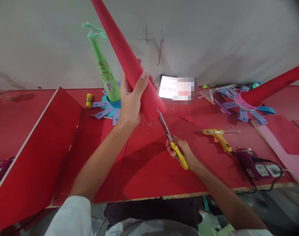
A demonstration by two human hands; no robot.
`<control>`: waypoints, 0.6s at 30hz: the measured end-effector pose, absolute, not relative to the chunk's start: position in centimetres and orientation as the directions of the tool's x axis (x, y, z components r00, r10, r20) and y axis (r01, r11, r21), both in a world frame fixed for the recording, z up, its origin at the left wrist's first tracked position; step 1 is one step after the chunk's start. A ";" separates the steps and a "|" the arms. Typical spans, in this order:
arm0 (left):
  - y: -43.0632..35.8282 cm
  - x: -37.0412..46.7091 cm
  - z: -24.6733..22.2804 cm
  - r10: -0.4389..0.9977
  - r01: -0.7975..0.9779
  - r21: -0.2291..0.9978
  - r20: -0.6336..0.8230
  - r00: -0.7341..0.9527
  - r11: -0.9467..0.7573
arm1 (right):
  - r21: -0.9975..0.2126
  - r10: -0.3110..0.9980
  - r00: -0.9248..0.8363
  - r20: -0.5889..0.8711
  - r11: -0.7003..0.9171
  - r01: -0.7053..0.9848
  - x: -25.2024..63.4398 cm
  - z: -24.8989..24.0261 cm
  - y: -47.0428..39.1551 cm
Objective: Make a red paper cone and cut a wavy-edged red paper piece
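Observation:
My left hand (134,91) is closed round a long red paper cone (129,59), whose wide end slants down to the right. In my right hand (180,149) is a pair of scissors (172,141) with yellow handles. The blade tips point up and to the left, right at the cone's wide rim; whether paper lies between them I cannot tell. Behind my left hand stands a green paper cone hat (105,70) with written characters, a blue band and lilac strips round its base.
A yellow glue gun (216,134) lies to the right, near a purple box (254,164) with black cable. A lit phone (167,87) leans on the wall. A red divider (48,141) rises at left. Another red cone hat (264,90), a glue stick (88,100) and pink sheets (279,150) are about.

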State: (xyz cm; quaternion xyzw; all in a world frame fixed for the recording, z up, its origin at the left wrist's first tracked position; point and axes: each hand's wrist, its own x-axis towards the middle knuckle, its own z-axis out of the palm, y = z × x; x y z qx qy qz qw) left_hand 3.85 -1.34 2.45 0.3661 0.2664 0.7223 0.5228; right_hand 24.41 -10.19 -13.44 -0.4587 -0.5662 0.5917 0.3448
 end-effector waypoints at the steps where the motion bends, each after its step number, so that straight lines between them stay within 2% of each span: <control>1: -1.3 3.9 2.4 0.951 -0.571 0.760 0.252 -0.181 -0.310 | -0.986 0.927 -0.341 -0.155 -0.126 0.104 24.4 -13.4 -10.2; 10: -1.4 4.1 2.4 0.955 -0.539 0.790 0.223 -0.193 -0.294 | -0.984 0.922 -0.345 -0.178 -0.165 0.067 24.8 -13.6 -10.2; 18: -0.9 3.7 2.0 0.934 -0.497 0.791 0.303 -0.191 -0.358 | -0.981 0.935 -0.305 -0.181 -0.152 0.117 24.6 -13.3 -10.3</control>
